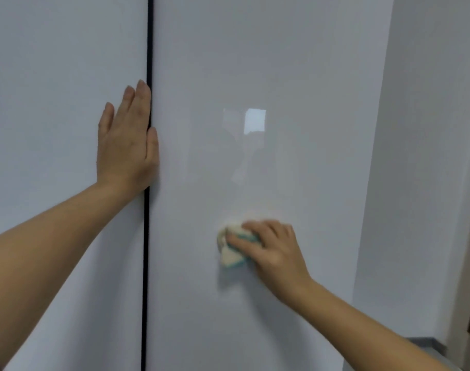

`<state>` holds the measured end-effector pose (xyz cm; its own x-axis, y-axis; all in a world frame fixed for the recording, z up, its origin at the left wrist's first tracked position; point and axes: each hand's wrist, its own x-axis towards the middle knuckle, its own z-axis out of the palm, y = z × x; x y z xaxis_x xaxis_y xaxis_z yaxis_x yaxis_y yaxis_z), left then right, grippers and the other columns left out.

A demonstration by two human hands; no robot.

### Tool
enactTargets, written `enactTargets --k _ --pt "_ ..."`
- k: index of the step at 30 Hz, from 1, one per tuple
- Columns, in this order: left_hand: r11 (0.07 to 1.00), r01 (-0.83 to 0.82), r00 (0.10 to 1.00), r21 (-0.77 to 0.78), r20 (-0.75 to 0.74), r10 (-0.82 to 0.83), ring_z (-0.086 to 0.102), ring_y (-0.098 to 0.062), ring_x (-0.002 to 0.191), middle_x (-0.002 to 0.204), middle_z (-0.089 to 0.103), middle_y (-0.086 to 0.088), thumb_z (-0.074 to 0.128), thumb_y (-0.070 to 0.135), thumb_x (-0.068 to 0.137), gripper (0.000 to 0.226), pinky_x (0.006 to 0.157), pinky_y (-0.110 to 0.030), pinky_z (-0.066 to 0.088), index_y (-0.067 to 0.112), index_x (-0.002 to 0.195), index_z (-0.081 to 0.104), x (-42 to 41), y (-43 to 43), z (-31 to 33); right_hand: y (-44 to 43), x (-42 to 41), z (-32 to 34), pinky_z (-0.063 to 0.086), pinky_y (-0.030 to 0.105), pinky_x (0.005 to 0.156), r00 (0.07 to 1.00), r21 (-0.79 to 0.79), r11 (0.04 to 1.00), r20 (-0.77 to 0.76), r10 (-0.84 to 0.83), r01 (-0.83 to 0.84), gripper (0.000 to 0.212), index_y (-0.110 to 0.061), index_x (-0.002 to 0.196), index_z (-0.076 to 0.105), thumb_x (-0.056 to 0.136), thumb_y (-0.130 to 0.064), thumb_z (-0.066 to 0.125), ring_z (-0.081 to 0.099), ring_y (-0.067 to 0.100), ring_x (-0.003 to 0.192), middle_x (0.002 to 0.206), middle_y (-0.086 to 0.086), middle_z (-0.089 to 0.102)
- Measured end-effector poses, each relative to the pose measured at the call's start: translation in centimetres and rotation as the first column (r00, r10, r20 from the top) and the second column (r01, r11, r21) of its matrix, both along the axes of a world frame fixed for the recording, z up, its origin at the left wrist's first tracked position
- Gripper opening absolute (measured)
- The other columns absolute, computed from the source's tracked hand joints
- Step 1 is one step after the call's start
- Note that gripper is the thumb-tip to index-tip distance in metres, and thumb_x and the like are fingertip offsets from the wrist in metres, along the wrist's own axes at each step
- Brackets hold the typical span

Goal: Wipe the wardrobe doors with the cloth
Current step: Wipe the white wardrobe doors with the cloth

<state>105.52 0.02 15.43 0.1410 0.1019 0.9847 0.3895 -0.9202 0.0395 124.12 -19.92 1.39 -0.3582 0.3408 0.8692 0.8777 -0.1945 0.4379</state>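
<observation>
Right grip (272, 253) bunches the cloth (232, 250) against the right door (255, 62), wad poking out left of your fingers (258, 228). Left grip (126, 148) flat, fingers straight, braced on the left door (54, 103) at the seam (149, 49). Risk: loose wad slips free; you streak the gloss.
</observation>
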Motion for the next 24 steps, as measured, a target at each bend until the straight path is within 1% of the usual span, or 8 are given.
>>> enactTargets --k 3,8,10,12,15,17,21,24 --pt "1.000 -0.004 0.999 0.008 -0.038 0.004 0.009 -0.014 0.147 0.159 0.016 0.001 0.028 0.017 0.096 0.060 0.120 -0.038 0.004 0.013 0.153 0.010 -0.5 0.2 0.0 2.0 -1.8 6.2 0.034 0.033 0.071 0.996 0.121 0.993 -0.093 -0.002 0.013 0.044 -0.030 0.113 0.070 0.077 -0.006 0.065 0.054 0.029 0.093 0.111 0.007 0.064" --pt "1.000 -0.001 0.994 0.004 -0.114 0.001 0.008 -0.012 0.147 0.159 0.015 0.001 0.027 0.021 0.094 0.062 0.120 -0.036 0.003 0.014 0.153 0.008 -1.3 0.4 0.0 4.1 -4.6 11.5 0.035 0.035 0.071 0.964 0.209 0.978 -0.262 0.045 0.012 0.053 -0.025 0.110 0.071 0.071 -0.008 0.040 0.051 0.030 0.091 0.110 0.008 0.061" --pt "1.000 -0.017 0.986 0.019 -0.166 0.020 0.005 -0.012 0.147 0.160 0.012 0.002 0.025 0.023 0.094 0.063 0.120 -0.036 0.001 0.013 0.153 0.006 -1.8 0.5 -0.5 4.5 -4.9 8.9 0.038 0.035 0.070 0.979 0.179 0.984 -0.196 0.054 -0.019 0.041 -0.026 0.108 0.072 0.077 -0.010 0.050 0.055 0.032 0.088 0.108 0.009 0.063" --pt "0.998 -0.052 0.976 0.035 -0.208 0.058 0.001 -0.012 0.147 0.161 0.007 0.000 0.024 0.027 0.095 0.063 0.120 -0.037 0.000 0.011 0.153 0.002 -2.2 0.7 -1.6 4.6 -4.5 4.6 0.037 0.034 0.069 0.997 0.076 0.996 -0.045 0.058 -0.054 0.031 -0.028 0.107 0.073 0.081 -0.014 0.063 0.057 0.031 0.085 0.107 0.008 0.065" --pt "0.994 -0.106 0.966 0.015 -0.234 0.107 -0.007 -0.014 0.147 0.161 -0.002 -0.005 0.019 0.032 0.097 0.063 0.120 -0.041 -0.003 0.008 0.152 0.000 -2.5 0.9 -3.9 4.5 -3.7 0.6 0.033 0.033 0.068 0.994 -0.111 0.993 0.095 0.049 -0.038 0.040 -0.028 0.108 0.070 0.076 -0.006 0.070 0.052 0.026 0.086 0.112 0.001 0.058" --pt "0.991 -0.130 0.963 0.003 -0.236 0.127 -0.010 -0.016 0.147 0.160 -0.005 -0.006 0.015 0.034 0.097 0.063 0.119 -0.041 -0.006 0.008 0.152 0.001 -2.3 1.0 -4.9 4.7 -3.8 1.5 0.034 0.033 0.067 0.992 -0.145 0.989 0.115 0.049 -0.032 0.044 -0.027 0.109 0.070 0.073 -0.002 0.070 0.054 0.026 0.085 0.112 0.001 0.057" --pt "0.993 -0.119 0.962 -0.004 -0.249 0.115 -0.010 -0.014 0.147 0.160 -0.005 -0.004 0.014 0.035 0.096 0.062 0.119 -0.039 -0.006 0.012 0.152 0.003 -2.4 1.0 -4.9 6.4 -6.5 8.7 0.038 0.033 0.063 0.997 0.027 0.998 -0.041 0.062 -0.061 0.041 -0.026 0.109 0.072 0.076 -0.004 0.058 0.055 0.030 0.079 0.103 0.006 0.065" --pt "0.996 -0.094 0.962 -0.005 -0.257 0.090 -0.008 -0.012 0.146 0.160 -0.003 -0.002 0.015 0.032 0.095 0.061 0.119 -0.037 -0.005 0.015 0.153 0.006 -2.9 1.0 -4.7 8.2 -8.9 15.2 0.034 0.033 0.064 0.987 0.122 0.992 -0.158 0.040 -0.021 0.049 -0.025 0.113 0.069 0.074 0.001 0.054 0.053 0.032 0.085 0.106 0.007 0.062"
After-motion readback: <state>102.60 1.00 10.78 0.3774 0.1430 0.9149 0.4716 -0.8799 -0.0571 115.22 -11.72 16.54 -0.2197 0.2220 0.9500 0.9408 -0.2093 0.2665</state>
